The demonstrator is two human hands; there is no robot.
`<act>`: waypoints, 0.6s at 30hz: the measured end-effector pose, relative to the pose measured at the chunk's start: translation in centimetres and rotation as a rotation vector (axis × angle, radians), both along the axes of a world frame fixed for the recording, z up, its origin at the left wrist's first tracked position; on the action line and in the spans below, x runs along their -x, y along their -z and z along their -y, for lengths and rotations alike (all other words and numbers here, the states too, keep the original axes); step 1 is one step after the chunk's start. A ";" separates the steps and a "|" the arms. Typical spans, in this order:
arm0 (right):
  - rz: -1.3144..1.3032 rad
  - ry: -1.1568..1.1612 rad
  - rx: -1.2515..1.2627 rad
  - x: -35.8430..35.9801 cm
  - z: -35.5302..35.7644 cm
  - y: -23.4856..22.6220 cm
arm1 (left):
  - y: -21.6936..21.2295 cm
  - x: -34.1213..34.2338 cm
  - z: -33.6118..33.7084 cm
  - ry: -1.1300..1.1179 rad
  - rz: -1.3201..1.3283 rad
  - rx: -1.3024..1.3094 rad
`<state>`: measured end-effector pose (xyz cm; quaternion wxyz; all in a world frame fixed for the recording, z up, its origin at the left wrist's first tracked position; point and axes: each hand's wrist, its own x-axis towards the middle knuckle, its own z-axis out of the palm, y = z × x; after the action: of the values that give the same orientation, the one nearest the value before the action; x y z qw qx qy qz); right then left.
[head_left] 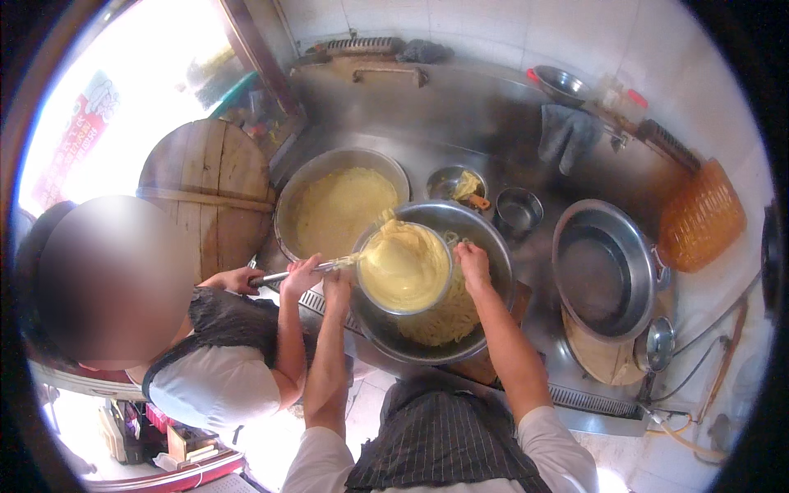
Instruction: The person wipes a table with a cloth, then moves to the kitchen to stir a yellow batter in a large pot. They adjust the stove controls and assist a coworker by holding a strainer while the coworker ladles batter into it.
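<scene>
A metal bowl of thick yellow batter is tilted toward me over a large steel basin. Shredded pale strips show in the basin below it. My right hand is closed at the bowl's right rim. On the opposite side my left hand is closed at the left rim, its fingertips partly hidden. Beside it a co-worker's hands grip a long-handled metal utensil, smeared with batter near the bowl; its working end is hidden.
Behind the basin stand a wide pot with yellow contents, a small bowl and a metal cup. A steel tub sits at right, near an orange basket. The co-worker stands close at left, before a round wooden lid.
</scene>
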<state>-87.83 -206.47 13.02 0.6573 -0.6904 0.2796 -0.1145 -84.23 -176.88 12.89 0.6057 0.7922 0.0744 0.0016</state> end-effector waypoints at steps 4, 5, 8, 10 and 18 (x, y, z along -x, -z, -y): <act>0.028 -0.007 -0.098 0.8 0.6 1.1 | -1.5 1.4 1.4 0.060 0.055 0.043; 0.036 0.005 -0.130 0.8 0.5 1.1 | -1.4 1.2 1.2 0.068 0.041 0.061; 0.027 0.000 -0.082 0.8 0.4 0.9 | -0.6 1.0 0.7 0.024 -0.035 0.047; 0.029 -0.009 -0.020 1.0 0.2 1.1 | 0.2 1.0 0.2 0.046 0.055 0.081; 0.013 -0.016 0.041 1.7 0.2 0.0 | -1.3 1.3 0.8 0.035 -0.020 0.094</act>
<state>-89.56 -206.72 13.00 0.6458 -0.7052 0.2672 -0.1196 -85.55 -177.67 14.17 0.6415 0.7639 0.0664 -0.0204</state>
